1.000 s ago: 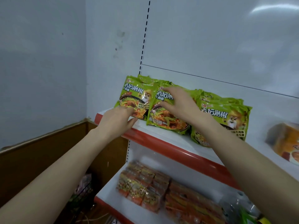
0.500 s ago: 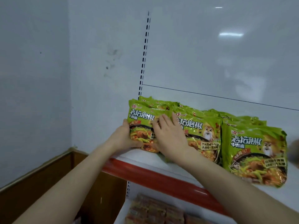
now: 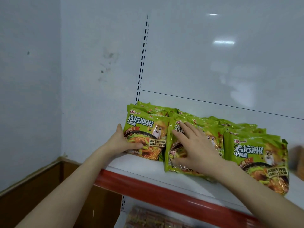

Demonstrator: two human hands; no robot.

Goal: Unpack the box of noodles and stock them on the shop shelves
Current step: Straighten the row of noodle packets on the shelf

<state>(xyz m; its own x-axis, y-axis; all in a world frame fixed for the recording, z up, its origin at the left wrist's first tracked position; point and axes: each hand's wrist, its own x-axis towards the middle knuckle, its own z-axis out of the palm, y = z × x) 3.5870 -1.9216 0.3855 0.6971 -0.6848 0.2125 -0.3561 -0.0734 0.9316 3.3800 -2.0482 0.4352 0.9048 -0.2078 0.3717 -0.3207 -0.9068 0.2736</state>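
Green noodle multipacks stand in three rows on a white shelf with a red front edge. My left hand grips the left edge of the leftmost pack, thumb across its front. My right hand lies flat with spread fingers on the front of the middle pack, which leans back. A third pack stands to the right, untouched. More packs are stacked behind each front one.
A slotted shelf upright runs up the white back panel. The white wall and brown skirting lie to the left. Orange-red packs fill the lower shelf. An orange pack shows at the right edge.
My right hand has moved from the left pack to the middle pack and now presses flat on it. My left hand stays on the leftmost pack's edge. The view has closed in.
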